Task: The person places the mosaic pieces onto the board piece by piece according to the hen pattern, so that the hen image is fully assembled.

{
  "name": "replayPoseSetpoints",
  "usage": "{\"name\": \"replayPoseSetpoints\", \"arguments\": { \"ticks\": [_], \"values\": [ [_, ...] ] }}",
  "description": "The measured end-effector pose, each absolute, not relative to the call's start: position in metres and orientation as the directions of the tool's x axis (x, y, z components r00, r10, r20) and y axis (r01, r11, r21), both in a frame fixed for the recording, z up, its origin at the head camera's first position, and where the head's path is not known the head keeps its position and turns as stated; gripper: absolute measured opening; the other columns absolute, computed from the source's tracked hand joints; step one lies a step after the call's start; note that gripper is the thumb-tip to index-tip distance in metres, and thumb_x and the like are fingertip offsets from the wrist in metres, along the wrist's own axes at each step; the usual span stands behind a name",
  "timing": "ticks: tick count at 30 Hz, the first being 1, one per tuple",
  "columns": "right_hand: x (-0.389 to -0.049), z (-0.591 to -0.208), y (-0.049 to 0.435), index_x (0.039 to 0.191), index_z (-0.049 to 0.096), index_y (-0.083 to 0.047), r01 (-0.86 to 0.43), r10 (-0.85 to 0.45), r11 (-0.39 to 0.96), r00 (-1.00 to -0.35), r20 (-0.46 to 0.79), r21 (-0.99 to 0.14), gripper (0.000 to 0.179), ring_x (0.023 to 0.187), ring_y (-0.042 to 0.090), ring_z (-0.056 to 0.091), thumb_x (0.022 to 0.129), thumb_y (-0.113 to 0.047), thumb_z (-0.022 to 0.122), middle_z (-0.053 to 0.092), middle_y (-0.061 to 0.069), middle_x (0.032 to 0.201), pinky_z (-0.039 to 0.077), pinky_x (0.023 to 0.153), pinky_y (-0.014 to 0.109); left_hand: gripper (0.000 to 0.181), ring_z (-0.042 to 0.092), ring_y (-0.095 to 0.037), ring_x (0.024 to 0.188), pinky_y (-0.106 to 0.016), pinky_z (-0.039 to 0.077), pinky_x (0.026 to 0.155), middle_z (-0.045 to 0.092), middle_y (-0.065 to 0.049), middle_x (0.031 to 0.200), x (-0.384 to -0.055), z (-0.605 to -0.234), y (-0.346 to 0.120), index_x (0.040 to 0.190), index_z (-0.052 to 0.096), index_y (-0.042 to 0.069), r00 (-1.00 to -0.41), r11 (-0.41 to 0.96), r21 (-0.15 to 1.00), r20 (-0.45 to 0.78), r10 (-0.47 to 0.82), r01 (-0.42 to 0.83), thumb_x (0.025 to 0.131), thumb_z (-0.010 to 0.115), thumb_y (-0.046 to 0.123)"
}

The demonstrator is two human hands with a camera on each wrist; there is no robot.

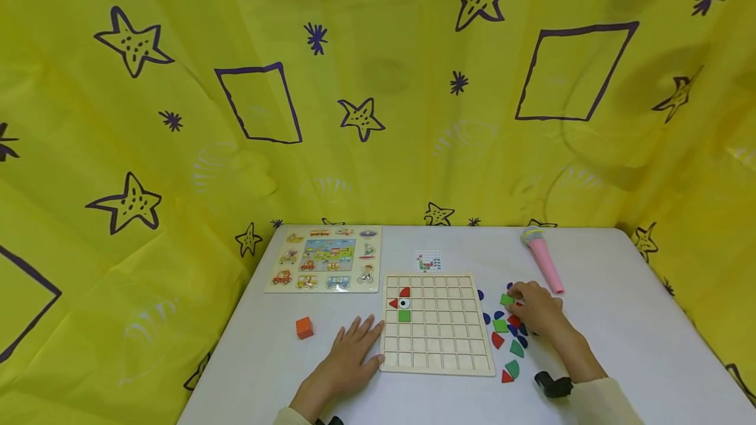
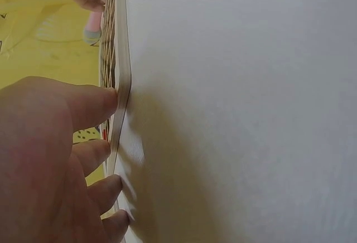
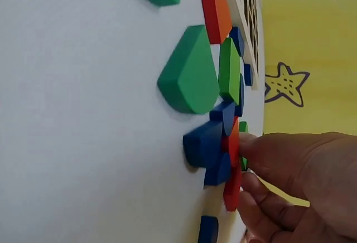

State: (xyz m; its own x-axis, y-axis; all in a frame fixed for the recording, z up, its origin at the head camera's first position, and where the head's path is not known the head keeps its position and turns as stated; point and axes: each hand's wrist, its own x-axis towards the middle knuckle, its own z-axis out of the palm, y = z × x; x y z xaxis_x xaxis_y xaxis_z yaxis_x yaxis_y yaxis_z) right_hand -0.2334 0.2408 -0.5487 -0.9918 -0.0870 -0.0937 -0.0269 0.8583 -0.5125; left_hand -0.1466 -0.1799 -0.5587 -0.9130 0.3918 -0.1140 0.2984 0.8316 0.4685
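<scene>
My left hand [image 1: 350, 361] lies at the left edge of the wooden grid board [image 1: 437, 364], fingers extended; in the left wrist view its thumb and fingertips touch the board's side. On the board are two red pieces, a white tile with a black dot [image 1: 404, 303] and a green square [image 1: 404, 316]. Right of the board, my right hand [image 1: 537, 307] pinches another green square [image 1: 506, 299] between thumb and fingers, above the loose pieces. Around it lie blue half-rounds, red pieces [image 1: 498, 340] and green quarter-rounds [image 3: 189, 73]. The right wrist view shows that green square mostly hidden behind the thumb.
A small picture card [image 1: 428, 261] lies behind the board. A picture puzzle [image 1: 373, 281] stands at the back left, with an orange cube [image 1: 304, 328] in front of it. At the back right is a pink toy microphone [image 1: 546, 264]. A yellow curtain [image 1: 378, 169] surrounds the white table.
</scene>
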Motion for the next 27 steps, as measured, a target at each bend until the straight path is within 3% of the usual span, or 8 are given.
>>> {"name": "replayPoseSetpoints", "arguments": {
  "ticks": [6, 11, 22, 27],
  "values": [
    [-0.235, -0.549, 0.234, 0.127, 0.063, 0.007, -0.032, -0.137, 0.805, -0.982, -0.133, -0.592, 0.034, 0.099, 0.033, 0.056, 0.098, -0.009, 0.069, 0.06, 0.023, 0.116, 0.048, 0.088, 0.057, 0.065, 0.024, -0.041, 0.16, -0.069, 0.018, 0.126, 0.033, -0.009, 0.172, -0.145, -0.556, -0.179, 0.165, 0.039, 0.022, -0.912, 0.833, 0.468, -0.122, 0.392, 0.296, 0.106, 0.056, 0.046],
    [-0.238, -0.548, 0.229, 0.129, 0.062, 0.004, -0.043, -0.153, 0.812, -0.978, -0.141, -0.582, 0.034, 0.102, 0.032, 0.057, 0.1, -0.011, 0.069, 0.06, 0.022, 0.118, 0.043, 0.085, 0.058, 0.065, 0.024, -0.041, 0.16, -0.068, 0.017, 0.127, 0.033, -0.009, 0.172, -0.144, -0.554, -0.178, 0.165, 0.039, 0.021, -0.913, 0.834, 0.47, -0.126, 0.389, 0.29, 0.107, 0.056, 0.045],
    [-0.238, -0.552, 0.218, 0.125, 0.065, 0.005, -0.095, -0.169, 0.824, -0.982, -0.082, -0.559, 0.03, 0.098, 0.031, 0.059, 0.1, -0.011, 0.07, 0.064, 0.021, 0.113, 0.042, 0.084, 0.058, 0.065, 0.023, -0.041, 0.16, -0.068, 0.017, 0.127, 0.032, -0.009, 0.173, -0.145, -0.557, -0.179, 0.165, 0.039, 0.022, -0.914, 0.838, 0.462, -0.126, 0.386, 0.29, 0.107, 0.055, 0.046],
    [-0.234, -0.542, 0.203, 0.125, 0.066, 0.005, -0.107, -0.167, 0.807, -0.985, -0.051, -0.581, 0.029, 0.107, 0.037, 0.062, 0.1, -0.011, 0.068, 0.065, 0.024, 0.119, 0.043, 0.087, 0.061, 0.066, 0.023, -0.041, 0.161, -0.068, 0.017, 0.127, 0.032, -0.009, 0.173, -0.145, -0.558, -0.18, 0.165, 0.038, 0.022, -0.913, 0.837, 0.466, -0.131, 0.387, 0.288, 0.107, 0.055, 0.048]
  ]
}}
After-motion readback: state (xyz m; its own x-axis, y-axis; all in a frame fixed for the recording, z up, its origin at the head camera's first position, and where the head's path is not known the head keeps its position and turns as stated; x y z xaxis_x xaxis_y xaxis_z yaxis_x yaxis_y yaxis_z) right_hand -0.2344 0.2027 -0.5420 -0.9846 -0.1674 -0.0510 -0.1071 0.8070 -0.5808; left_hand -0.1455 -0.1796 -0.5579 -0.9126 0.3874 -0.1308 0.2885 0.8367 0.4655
